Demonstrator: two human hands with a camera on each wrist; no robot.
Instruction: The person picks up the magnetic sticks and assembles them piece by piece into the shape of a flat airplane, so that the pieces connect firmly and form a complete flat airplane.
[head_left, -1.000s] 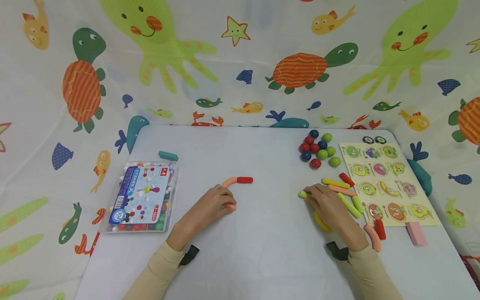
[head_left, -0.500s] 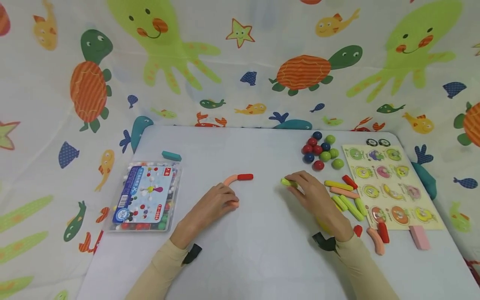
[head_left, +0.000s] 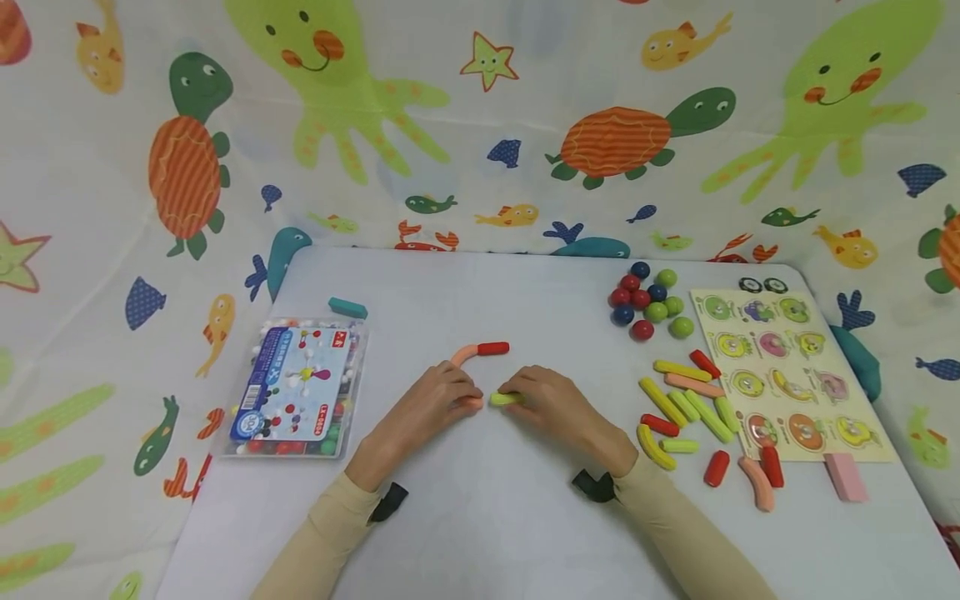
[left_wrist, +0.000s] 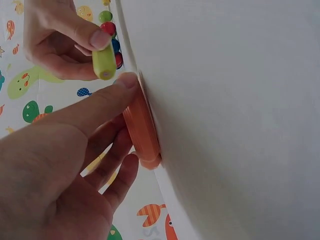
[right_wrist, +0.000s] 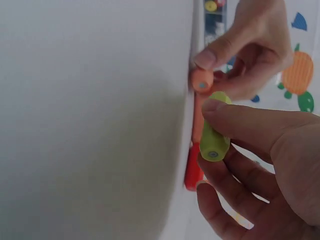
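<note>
Currently right hand (head_left: 558, 408) pinches a short green stick (head_left: 507, 399) mid-frame, its end almost at the near end of the orange curved piece (head_left: 463, 357); left hand (head_left: 427, 407) has fingers curled on that curve, pinning it to the table (head_left: 480, 517). Risk: a sideways nudge could rotate the curve and break its joint with the red piece (head_left: 492, 348)

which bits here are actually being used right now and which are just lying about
In use:
left hand holding the orange curved stick
red stick joined to it
right hand holding a green stick

Lying about:
balls
loose sticks
puzzle board
bead box
</note>
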